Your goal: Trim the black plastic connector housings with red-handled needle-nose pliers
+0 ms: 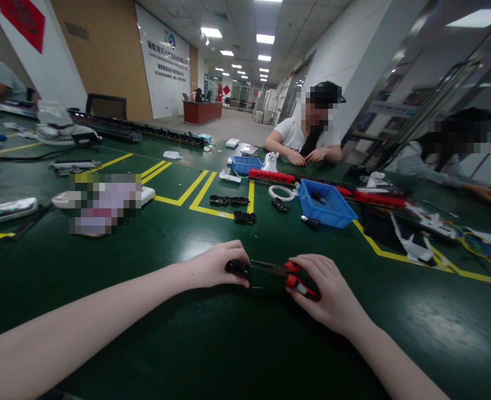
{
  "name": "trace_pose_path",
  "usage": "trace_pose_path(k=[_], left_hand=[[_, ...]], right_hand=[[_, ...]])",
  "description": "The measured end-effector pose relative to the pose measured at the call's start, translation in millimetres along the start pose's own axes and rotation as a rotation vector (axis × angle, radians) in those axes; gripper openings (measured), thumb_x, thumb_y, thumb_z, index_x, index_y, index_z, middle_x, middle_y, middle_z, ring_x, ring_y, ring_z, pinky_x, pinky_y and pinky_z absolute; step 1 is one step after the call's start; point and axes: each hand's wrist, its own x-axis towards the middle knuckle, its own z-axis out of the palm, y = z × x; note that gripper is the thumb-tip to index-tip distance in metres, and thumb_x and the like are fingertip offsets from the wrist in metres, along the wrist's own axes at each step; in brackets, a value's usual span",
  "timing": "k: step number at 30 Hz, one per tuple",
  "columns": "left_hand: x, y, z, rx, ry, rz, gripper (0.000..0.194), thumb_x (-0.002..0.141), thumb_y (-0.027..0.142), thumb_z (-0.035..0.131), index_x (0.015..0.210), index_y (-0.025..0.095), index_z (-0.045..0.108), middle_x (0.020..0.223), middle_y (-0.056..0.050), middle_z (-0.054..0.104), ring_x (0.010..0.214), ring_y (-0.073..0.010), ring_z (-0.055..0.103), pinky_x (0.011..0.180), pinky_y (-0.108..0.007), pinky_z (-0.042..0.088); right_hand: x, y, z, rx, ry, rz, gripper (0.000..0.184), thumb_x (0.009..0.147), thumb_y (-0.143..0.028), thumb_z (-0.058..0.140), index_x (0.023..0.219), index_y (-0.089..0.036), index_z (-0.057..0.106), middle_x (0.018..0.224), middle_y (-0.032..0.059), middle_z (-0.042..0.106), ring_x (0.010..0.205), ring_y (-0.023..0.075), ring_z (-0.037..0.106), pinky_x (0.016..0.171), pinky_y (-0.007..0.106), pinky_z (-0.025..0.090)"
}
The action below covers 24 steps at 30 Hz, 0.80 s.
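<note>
My left hand [224,265] is closed around a small black bundle [237,269] that looks like coiled cable. Red-and-black handles of needle-nose pliers [302,286] rest in my right hand [328,291], its fingers wrapped round them. The pliers' jaws point left, close to the bundle; whether they touch it I cannot tell. A thin pale sliver [257,287] lies just below the jaws. Farther up the table are more black bundles: a long one [229,200], a short one [244,217] and another [280,205] beside a white cable coil [281,193].
A blue bin [332,214] with a black item inside stands at the right, a smaller blue bin [245,165] behind it. A blurred-out phone-like object [107,208] lies at left. Yellow tape [182,199] marks the green table. A co-worker [312,133] sits across.
</note>
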Motion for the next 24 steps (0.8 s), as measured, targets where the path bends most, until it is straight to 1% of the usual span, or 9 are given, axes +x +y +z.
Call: trace_pose_path(k=[3,5,9,12,16,18,21,24], left_hand=[[-2,3,-0.8,-0.019,-0.002,-0.001,0.028,0.083,0.035,0.073,0.103,0.018,0.065,0.103,-0.005,0.056,0.091,-0.0171,0.059,0.079,-0.03,0.05],[-2,6,-1.2,-0.019,0.001,-0.005,0.026,0.085,0.034,0.072,0.105,0.018,0.066,0.104,-0.005,0.056,0.092,-0.0169,0.059,0.079,-0.029,0.05],[-2,6,-1.9,-0.002,-0.023,0.0,0.028,0.085,0.036,0.072,0.107,0.019,0.07,0.098,-0.004,0.057,0.085,-0.0158,0.059,0.071,-0.026,0.049],[-1,6,-2.5,0.014,-0.023,0.003,0.029,0.087,0.039,0.069,0.107,0.018,0.071,0.095,-0.004,0.058,0.081,-0.0149,0.059,0.069,-0.024,0.047],[-3,9,-3.1,0.021,0.004,-0.001,0.03,0.091,0.04,0.063,0.113,0.019,0.068,0.1,-0.004,0.059,0.083,-0.0146,0.06,0.07,-0.024,0.047],[-3,10,-3.4,0.016,0.003,-0.008,0.03,0.093,0.039,0.061,0.115,0.019,0.067,0.103,-0.005,0.059,0.084,-0.0148,0.06,0.07,-0.025,0.047],[-4,11,-4.0,0.009,0.004,-0.011,0.03,0.093,0.037,0.06,0.115,0.018,0.067,0.101,-0.005,0.058,0.084,-0.0151,0.06,0.071,-0.026,0.048],[-3,11,-4.3,0.0,0.015,-0.016,0.028,0.092,0.037,0.06,0.11,0.017,0.067,0.101,-0.006,0.059,0.083,-0.0156,0.06,0.071,-0.026,0.048]], right_hand=[[-2,5,2,-0.005,-0.015,0.024,0.044,0.085,-0.028,0.057,0.127,-0.022,0.047,0.119,0.0124,0.061,0.112,0.0285,0.057,0.094,0.048,0.047],[-4,7,5,-0.002,-0.037,0.025,0.044,0.083,-0.023,0.054,0.127,-0.024,0.046,0.12,0.0117,0.06,0.113,0.0293,0.057,0.094,0.05,0.046],[-2,4,7,-0.027,-0.05,0.026,0.043,0.078,-0.019,0.054,0.121,-0.025,0.05,0.117,0.0108,0.061,0.111,0.0296,0.057,0.092,0.048,0.047],[4,-5,6,-0.077,-0.021,0.062,0.037,0.075,-0.018,0.057,0.111,-0.023,0.053,0.112,0.0105,0.062,0.106,0.0294,0.058,0.088,0.046,0.047],[14,-13,7,-0.101,0.047,0.133,0.025,0.078,-0.025,0.059,0.102,-0.022,0.053,0.102,0.0095,0.063,0.093,0.0272,0.06,0.079,0.043,0.048],[19,-14,8,-0.097,0.044,0.145,0.026,0.077,-0.021,0.058,0.102,-0.022,0.051,0.1,0.009,0.062,0.09,0.0263,0.059,0.078,0.042,0.048],[27,-13,11,-0.084,0.025,0.144,0.031,0.073,-0.011,0.055,0.101,-0.023,0.05,0.102,0.009,0.06,0.092,0.0264,0.058,0.078,0.041,0.048],[40,-12,15,-0.072,0.03,0.141,0.028,0.072,-0.01,0.053,0.097,-0.023,0.05,0.101,0.0084,0.059,0.091,0.0258,0.058,0.076,0.039,0.048]])
